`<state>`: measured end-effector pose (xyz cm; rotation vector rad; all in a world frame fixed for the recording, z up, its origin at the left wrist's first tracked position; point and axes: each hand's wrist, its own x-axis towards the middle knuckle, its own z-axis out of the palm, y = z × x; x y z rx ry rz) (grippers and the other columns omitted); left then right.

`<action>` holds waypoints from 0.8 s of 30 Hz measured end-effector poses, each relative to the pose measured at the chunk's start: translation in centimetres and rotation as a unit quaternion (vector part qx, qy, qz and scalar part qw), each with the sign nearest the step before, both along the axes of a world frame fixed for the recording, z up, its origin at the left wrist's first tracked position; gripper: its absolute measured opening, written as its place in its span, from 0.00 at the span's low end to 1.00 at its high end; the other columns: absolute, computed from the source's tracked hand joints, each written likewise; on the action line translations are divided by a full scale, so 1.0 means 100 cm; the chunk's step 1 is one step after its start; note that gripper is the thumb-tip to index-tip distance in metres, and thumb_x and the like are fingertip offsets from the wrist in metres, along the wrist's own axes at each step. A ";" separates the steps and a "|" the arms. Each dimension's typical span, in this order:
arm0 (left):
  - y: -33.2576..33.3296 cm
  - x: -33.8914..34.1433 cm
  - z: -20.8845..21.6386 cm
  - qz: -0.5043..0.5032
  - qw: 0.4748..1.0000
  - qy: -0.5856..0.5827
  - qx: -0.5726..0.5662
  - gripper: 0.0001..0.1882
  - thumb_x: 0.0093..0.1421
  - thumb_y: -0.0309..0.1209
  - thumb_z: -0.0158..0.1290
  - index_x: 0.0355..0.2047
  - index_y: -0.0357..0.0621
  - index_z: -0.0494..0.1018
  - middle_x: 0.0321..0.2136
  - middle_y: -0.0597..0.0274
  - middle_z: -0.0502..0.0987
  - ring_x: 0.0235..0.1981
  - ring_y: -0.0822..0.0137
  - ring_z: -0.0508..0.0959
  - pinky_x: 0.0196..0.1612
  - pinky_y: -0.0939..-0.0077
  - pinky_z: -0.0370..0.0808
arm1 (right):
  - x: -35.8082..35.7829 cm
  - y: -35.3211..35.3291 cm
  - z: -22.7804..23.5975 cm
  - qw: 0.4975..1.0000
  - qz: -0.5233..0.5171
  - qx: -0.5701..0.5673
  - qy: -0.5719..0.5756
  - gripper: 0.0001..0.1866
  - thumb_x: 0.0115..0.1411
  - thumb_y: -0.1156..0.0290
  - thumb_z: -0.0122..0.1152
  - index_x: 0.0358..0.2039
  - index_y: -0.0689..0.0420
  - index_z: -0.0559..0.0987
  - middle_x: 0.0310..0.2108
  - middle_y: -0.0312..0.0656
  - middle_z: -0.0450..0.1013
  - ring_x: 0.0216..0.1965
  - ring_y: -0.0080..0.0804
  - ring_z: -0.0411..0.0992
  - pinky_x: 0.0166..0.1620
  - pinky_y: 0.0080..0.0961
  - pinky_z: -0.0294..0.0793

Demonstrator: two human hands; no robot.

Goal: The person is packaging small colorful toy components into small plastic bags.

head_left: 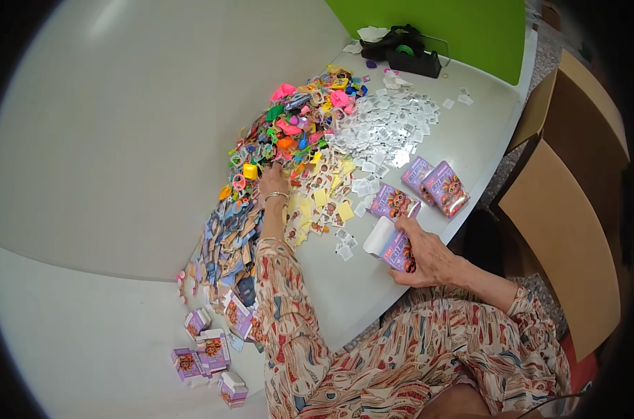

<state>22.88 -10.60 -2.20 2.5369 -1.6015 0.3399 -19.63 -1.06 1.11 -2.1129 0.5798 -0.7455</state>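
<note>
My right hand (pixel 432 255) grips a small purple carton (pixel 399 253) near the table's front edge, its white top flap raised. My left hand (pixel 273 183) reaches into the heap of small colourful plastic toys (pixel 289 129), a bracelet on its wrist; its fingertips are buried among the toys, so their grip is hidden. Just beyond the carton in my right hand lies another purple carton (pixel 393 201), and two more, including a purple carton (pixel 444 188), sit to the right of it.
White paper slips (pixel 390 122) spread right of the toys, with yellow and printed cards (pixel 320 199) nearer me. A bluish card pile (pixel 229 241) lies left. Several purple cartons (pixel 212 349) stand at the lower left. A black tape dispenser (pixel 414 63) sits far back; a cardboard box (pixel 561 209) stands right.
</note>
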 end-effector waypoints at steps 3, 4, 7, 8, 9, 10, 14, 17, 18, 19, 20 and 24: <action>-0.012 -0.020 0.006 -0.048 0.998 0.019 -0.047 0.11 0.56 0.29 0.50 0.39 0.48 0.75 0.37 0.48 0.75 0.38 0.49 0.76 0.39 0.56 0.75 | 0.004 0.001 -0.007 1.000 0.000 -0.009 -0.005 0.40 0.45 0.63 0.67 0.52 0.66 0.56 0.46 0.59 0.62 0.40 0.57 0.70 0.41 0.41 0.73; -0.019 -0.029 0.006 -0.064 0.997 0.026 -0.042 0.11 0.55 0.31 0.51 0.39 0.48 0.76 0.37 0.47 0.76 0.38 0.50 0.77 0.39 0.57 0.75 | 0.005 0.001 -0.008 0.999 -0.005 -0.032 -0.014 0.40 0.44 0.63 0.68 0.52 0.65 0.56 0.45 0.58 0.62 0.37 0.56 0.70 0.39 0.41 0.73; -0.027 -0.026 -0.002 -0.040 0.997 -0.048 0.038 0.11 0.54 0.33 0.53 0.38 0.48 0.77 0.37 0.47 0.76 0.39 0.51 0.78 0.40 0.58 0.76 | 0.009 0.004 -0.006 0.998 0.001 -0.054 -0.024 0.41 0.43 0.63 0.69 0.52 0.64 0.55 0.43 0.58 0.62 0.34 0.55 0.70 0.37 0.41 0.72; -0.034 -0.032 -0.004 -0.034 0.998 -0.023 0.037 0.11 0.54 0.33 0.53 0.37 0.47 0.78 0.37 0.48 0.76 0.38 0.51 0.78 0.39 0.58 0.77 | 0.008 0.002 -0.007 0.999 -0.005 -0.044 -0.016 0.41 0.43 0.63 0.69 0.52 0.64 0.55 0.43 0.58 0.62 0.35 0.55 0.70 0.37 0.41 0.72; -0.027 -0.010 -0.011 -0.023 0.999 -0.029 0.030 0.11 0.54 0.33 0.53 0.37 0.47 0.78 0.37 0.48 0.76 0.38 0.51 0.78 0.39 0.58 0.77 | 0.010 0.003 -0.003 0.998 0.006 -0.051 -0.022 0.41 0.43 0.63 0.69 0.52 0.64 0.55 0.43 0.58 0.62 0.35 0.55 0.70 0.37 0.41 0.72; -0.014 0.015 -0.013 -0.005 0.998 -0.059 -0.005 0.10 0.54 0.33 0.53 0.35 0.45 0.78 0.36 0.48 0.77 0.37 0.50 0.78 0.39 0.58 0.77 | 0.013 0.005 0.003 0.998 0.018 -0.048 -0.028 0.41 0.43 0.63 0.69 0.52 0.64 0.55 0.43 0.58 0.62 0.34 0.55 0.70 0.38 0.41 0.72; -0.002 0.010 -0.001 -0.055 0.990 0.120 -0.054 0.11 0.53 0.35 0.54 0.31 0.40 0.77 0.28 0.49 0.77 0.31 0.49 0.78 0.38 0.58 0.76 | -0.002 0.000 0.001 0.999 -0.014 -0.030 -0.024 0.42 0.43 0.63 0.68 0.52 0.64 0.55 0.43 0.58 0.63 0.34 0.55 0.70 0.38 0.41 0.72; 0.029 -0.007 0.025 -0.057 0.995 0.065 -0.047 0.13 0.54 0.34 0.56 0.36 0.37 0.77 0.23 0.52 0.77 0.27 0.55 0.79 0.35 0.64 0.77 | -0.004 -0.001 0.004 1.000 -0.012 -0.004 -0.011 0.39 0.44 0.62 0.66 0.51 0.66 0.57 0.46 0.59 0.62 0.39 0.57 0.70 0.40 0.42 0.73; 0.039 -0.015 0.031 -0.039 0.936 0.329 -0.118 0.11 0.57 0.33 0.55 0.35 0.38 0.77 0.23 0.56 0.78 0.25 0.60 0.79 0.31 0.70 0.77 | -0.003 -0.003 0.004 1.000 -0.010 0.000 -0.014 0.39 0.44 0.62 0.66 0.51 0.66 0.57 0.46 0.59 0.62 0.39 0.57 0.70 0.40 0.42 0.73; 0.050 -0.022 0.038 -0.016 0.803 0.568 -0.181 0.09 0.59 0.31 0.54 0.34 0.38 0.78 0.23 0.61 0.78 0.22 0.65 0.79 0.26 0.76 0.76 | -0.001 -0.004 0.003 1.000 -0.012 -0.016 -0.018 0.39 0.44 0.63 0.66 0.52 0.66 0.57 0.47 0.60 0.62 0.40 0.58 0.70 0.41 0.42 0.73; 0.060 -0.029 0.047 -0.046 0.745 0.647 -0.153 0.11 0.60 0.31 0.56 0.38 0.36 0.76 0.26 0.64 0.77 0.27 0.70 0.80 0.29 0.79 0.77 | 0.000 -0.006 0.002 0.999 -0.018 -0.031 -0.022 0.39 0.44 0.63 0.66 0.52 0.66 0.57 0.47 0.60 0.62 0.42 0.58 0.70 0.41 0.42 0.74; 0.093 -0.094 0.089 -0.074 0.702 0.701 -0.101 0.11 0.60 0.30 0.55 0.40 0.36 0.75 0.28 0.62 0.78 0.26 0.69 0.80 0.29 0.78 0.77 | 0.011 -0.016 0.003 0.998 -0.031 -0.052 -0.015 0.40 0.44 0.63 0.66 0.52 0.66 0.57 0.48 0.61 0.62 0.40 0.58 0.70 0.41 0.42 0.73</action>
